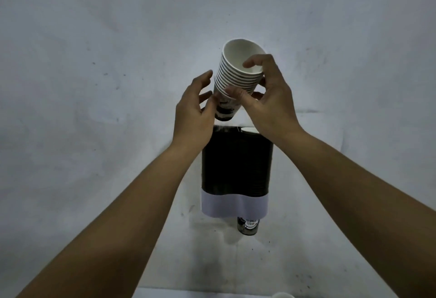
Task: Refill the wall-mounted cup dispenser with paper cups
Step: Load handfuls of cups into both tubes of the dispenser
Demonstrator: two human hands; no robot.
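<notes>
Up close, the fingers of the right hand curl round the upper part of a stack of paper cups: the thumb lies across the near side just below the ringed rims, the index finger hooks over the top rim into the white mouth of the uppermost cup, and the other fingers wrap round the right side. The left hand meets the lower left side of the same stack, its fingers only loosely bent, the tips touching the printed wall of the bottom cup; whether the thumb presses there too cannot be told, since the hand hides it.

The stack is tilted, its open mouth leaning up and to the right, its narrow base pointing down and a little left. That base hangs just above the top of the wall-mounted dispenser, close to its left side, apart from it by a small gap.

The dispenser is a dark, ribbed body fixed to a pale, scuffed wall, with a white band round its lower end. Below the band, on the right, the bottom of a printed cup sticks out. A white edge shows at the dispenser's top right, just beside the right wrist. Both bare forearms reach in from the near corners.
</notes>
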